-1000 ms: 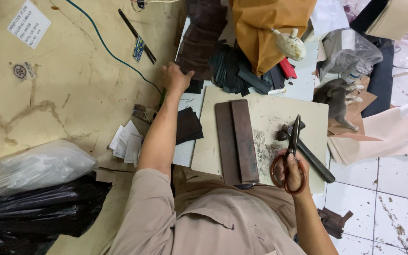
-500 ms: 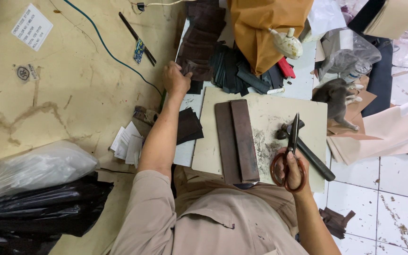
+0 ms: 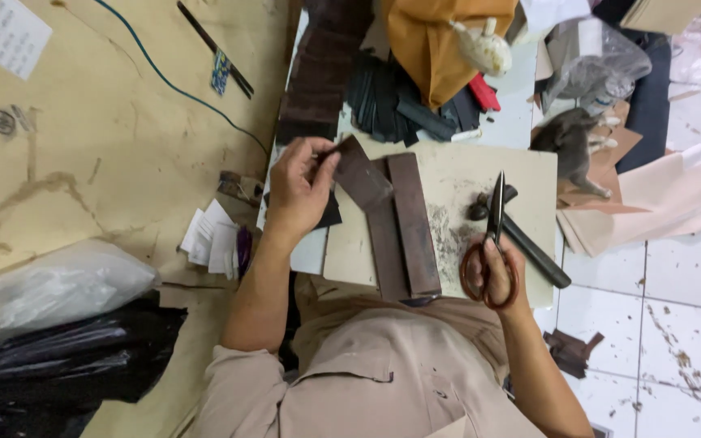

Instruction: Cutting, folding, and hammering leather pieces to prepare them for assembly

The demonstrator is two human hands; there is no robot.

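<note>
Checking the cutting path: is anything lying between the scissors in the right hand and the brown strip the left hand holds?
Yes. Two brown strips lie flat on the board between the scissors and the held strip.

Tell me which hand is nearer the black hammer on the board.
Right. The right hand, holding the scissors, sits beside the hammer; the left hand is across the board, gripping a brown leather strip.

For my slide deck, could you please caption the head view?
Left hand lifts a dark brown strip at the cutting board; right hand holds scissors.
</note>
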